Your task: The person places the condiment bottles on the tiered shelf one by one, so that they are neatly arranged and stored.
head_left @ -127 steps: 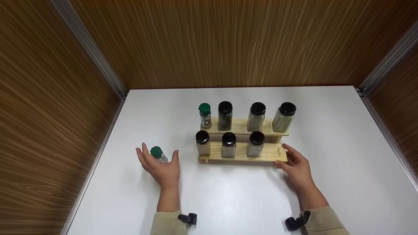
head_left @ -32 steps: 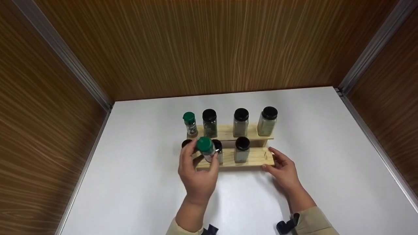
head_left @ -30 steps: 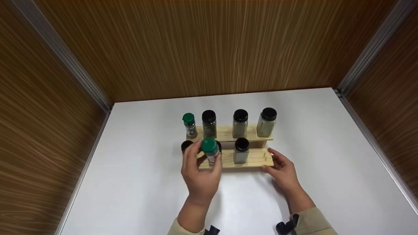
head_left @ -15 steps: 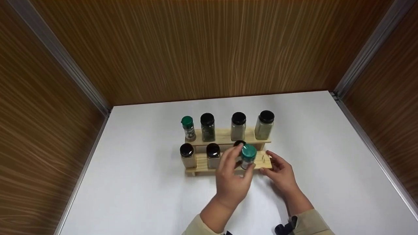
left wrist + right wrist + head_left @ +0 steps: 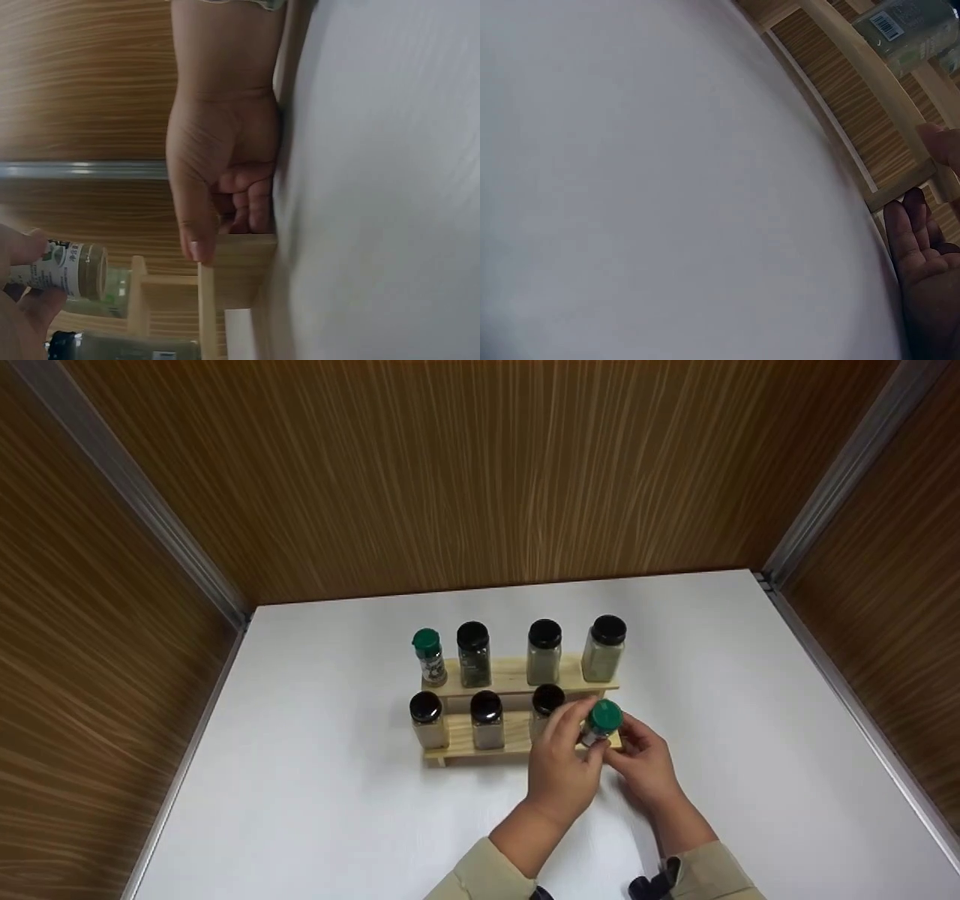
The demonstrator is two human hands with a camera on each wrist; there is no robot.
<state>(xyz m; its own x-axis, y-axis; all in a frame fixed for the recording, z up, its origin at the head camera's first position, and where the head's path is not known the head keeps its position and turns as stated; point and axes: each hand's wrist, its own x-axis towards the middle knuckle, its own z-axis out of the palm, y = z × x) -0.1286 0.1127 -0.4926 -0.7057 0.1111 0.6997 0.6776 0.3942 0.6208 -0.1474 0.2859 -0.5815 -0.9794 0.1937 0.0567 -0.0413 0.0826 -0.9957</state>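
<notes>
In the head view my left hand [image 5: 562, 772] pinches a small green-capped spice jar [image 5: 606, 716] between thumb and fingers, over the right end of the lower shelf. The left wrist view shows this jar's [image 5: 71, 270] base above the shelf board, apart from it. My right hand [image 5: 649, 765] grips the right end of the two-tier wooden spice rack [image 5: 516, 731]. In the right wrist view its thumb [image 5: 937, 142] lies on the board and its fingers rest against the end piece. Part of the right fingers is hidden in the head view.
On the upper shelf stand a green-capped jar [image 5: 431, 660] and three black-capped jars, one at the right end [image 5: 604, 649]. Three more black-capped jars stand on the lower shelf, the rightmost [image 5: 547, 701] close to my left fingers. Wood-grain panels [image 5: 480, 472] enclose the white table [image 5: 300, 780].
My left hand has picked up the green-capped jar from the table at the left and carried it rightward across the rack to its right end. The right hand keeps its grip on the rack.
</notes>
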